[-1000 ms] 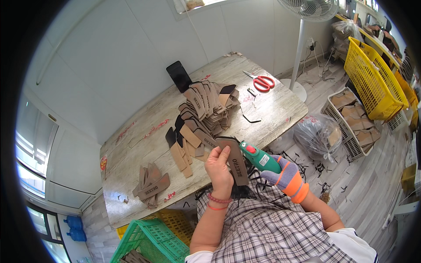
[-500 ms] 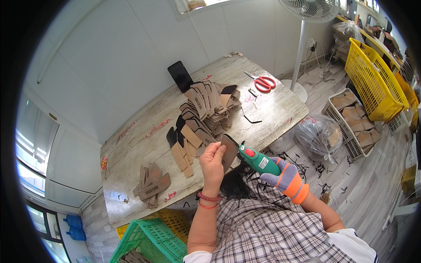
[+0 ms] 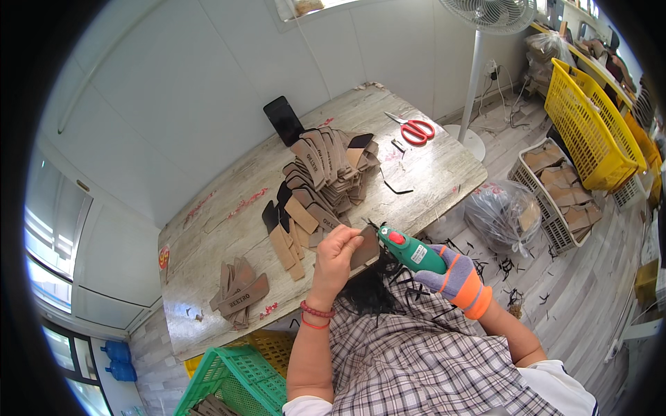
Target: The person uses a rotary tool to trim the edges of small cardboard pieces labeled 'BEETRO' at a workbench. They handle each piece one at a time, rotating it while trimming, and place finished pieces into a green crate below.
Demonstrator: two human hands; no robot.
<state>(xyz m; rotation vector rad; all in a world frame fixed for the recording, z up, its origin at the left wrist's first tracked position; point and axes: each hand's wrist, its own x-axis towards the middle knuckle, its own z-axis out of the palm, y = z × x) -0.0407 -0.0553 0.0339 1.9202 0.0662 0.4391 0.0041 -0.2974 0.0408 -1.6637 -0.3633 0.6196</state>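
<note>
My left hand point(image 3: 336, 261), bare with red bracelets, pinches a flat brown piece point(image 3: 367, 251) with a rounded end over the table's near edge. In my right hand point(image 3: 458, 281), in a purple and orange glove, is a green electric cutter point(image 3: 422, 255) with a red button. The cutter's head is at the piece's far right corner, where thin black strips stick out. A dark heap of trimmings point(image 3: 368, 290) lies below, on my lap. Similar brown pieces point(image 3: 320, 166) are piled on the table beyond my left hand. A smaller stack point(image 3: 239, 291) lies to the left.
Red-handled scissors point(image 3: 417, 132) and a black phone point(image 3: 284, 120) are on the table point(image 3: 215, 229). Under its near left edge stands a green basket point(image 3: 239, 381). To the right are a clear plastic bag point(image 3: 503, 216), a white crate point(image 3: 551, 201), a yellow basket point(image 3: 590, 132) and a fan point(image 3: 475, 83).
My left hand has shifted and turned the brown piece, so it now points more to the right. The cutter has moved slightly right and down; black strips now show at its head.
</note>
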